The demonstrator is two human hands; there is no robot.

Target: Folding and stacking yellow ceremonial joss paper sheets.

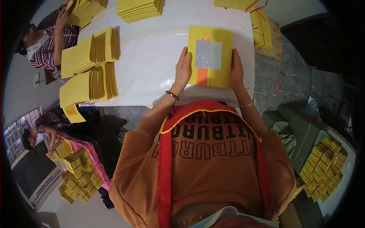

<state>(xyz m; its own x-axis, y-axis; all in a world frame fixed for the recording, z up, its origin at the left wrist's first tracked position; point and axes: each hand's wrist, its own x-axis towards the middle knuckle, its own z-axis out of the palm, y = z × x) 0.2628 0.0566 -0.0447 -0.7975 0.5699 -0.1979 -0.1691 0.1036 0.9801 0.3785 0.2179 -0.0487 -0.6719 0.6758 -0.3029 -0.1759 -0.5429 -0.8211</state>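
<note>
A stack of yellow joss paper [209, 78] stands out at the table's near right part, with a silver square and an orange stripe on its top sheet. My left hand [183, 71] presses against its left edge, fingers held together and pointing away from me. Against the opposite edge lies my right hand [236, 72], so the stack is clasped between both palms. Parts of the fingers on the right are hidden by the paper.
Folded yellow paper bundles [78, 57] line the white table's [148, 68] left side, and another pile [138, 9] lies at the back. Tied bundles [261, 28] rest on a wooden board at right. Two people work at left. More bundles [323, 167] are piled behind me.
</note>
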